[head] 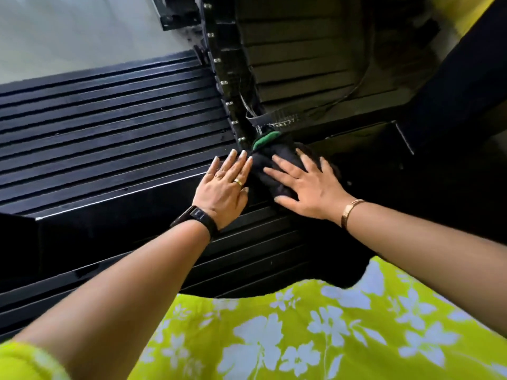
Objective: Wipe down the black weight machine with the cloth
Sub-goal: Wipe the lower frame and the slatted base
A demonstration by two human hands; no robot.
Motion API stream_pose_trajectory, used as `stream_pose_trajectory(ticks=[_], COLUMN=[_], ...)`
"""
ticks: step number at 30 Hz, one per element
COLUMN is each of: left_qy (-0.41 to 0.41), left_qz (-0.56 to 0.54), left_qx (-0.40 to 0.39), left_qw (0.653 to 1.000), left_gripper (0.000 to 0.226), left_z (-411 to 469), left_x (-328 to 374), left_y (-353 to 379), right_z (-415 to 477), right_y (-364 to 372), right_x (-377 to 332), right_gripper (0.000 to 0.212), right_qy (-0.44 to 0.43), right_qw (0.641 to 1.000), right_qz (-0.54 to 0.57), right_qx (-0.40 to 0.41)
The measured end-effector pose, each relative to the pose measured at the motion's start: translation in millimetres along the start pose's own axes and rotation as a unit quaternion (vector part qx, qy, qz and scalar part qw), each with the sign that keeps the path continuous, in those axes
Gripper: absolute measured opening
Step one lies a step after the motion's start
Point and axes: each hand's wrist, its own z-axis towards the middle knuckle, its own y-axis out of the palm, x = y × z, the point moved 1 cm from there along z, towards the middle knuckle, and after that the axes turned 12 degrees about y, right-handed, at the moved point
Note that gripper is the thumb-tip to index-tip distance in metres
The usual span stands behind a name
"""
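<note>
While right hand (310,187) presses flat, fingers spread, cloth (285,154) lies bunched, dark, green-edged; left hand (223,187) flat on machine (109,127).

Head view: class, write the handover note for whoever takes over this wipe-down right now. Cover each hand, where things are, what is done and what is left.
Left hand: open, flat on the machine, fingertips at the cloth's left edge.
Right hand: open, fingers spread, pressing on the cloth.
Cloth: bunched on the machine, between the hands.
Done: wiping is under way; which parts are already clean cannot be told.
Left: probably the slatted faces to the left and below.
</note>
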Motion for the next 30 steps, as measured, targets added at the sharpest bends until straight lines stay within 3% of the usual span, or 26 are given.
stream_pose_trajectory(ticks=[6,10,17,26,30], left_qy=[0.029,0.028,0.024,0.018,0.024], left_qz=[-0.004,-0.011,-0.029,-0.036,-0.037], left_qx=[-0.018,-0.009,0.000,-0.004,-0.003], left_qw=[0.999,1.000,0.999,0.999,0.999], left_gripper=[0.062,0.066,0.068,0.066,0.065], left_z=[38.5,39.5,39.7,40.0,40.0], left_x=[24.6,22.1,22.2,18.3,18.2], left_y=[14.5,19.7,17.5,20.9,21.4], right_z=[4.1,19.5,20.9,33.4,19.9], right_y=[2.1,-4.4,-1.2,-3.9,1.2], right_x=[63.2,54.6,18.0,112.7,114.3], right_gripper=[0.067,0.065,0.065,0.064,0.065], right_qy=[0.161,0.276,0.170,0.329,0.411], right_qw=[0.985,0.955,0.984,0.941,0.906], right_qz=[0.066,0.105,0.026,0.071,0.103], right_qx=[0.006,0.018,0.036,0.020,0.026])
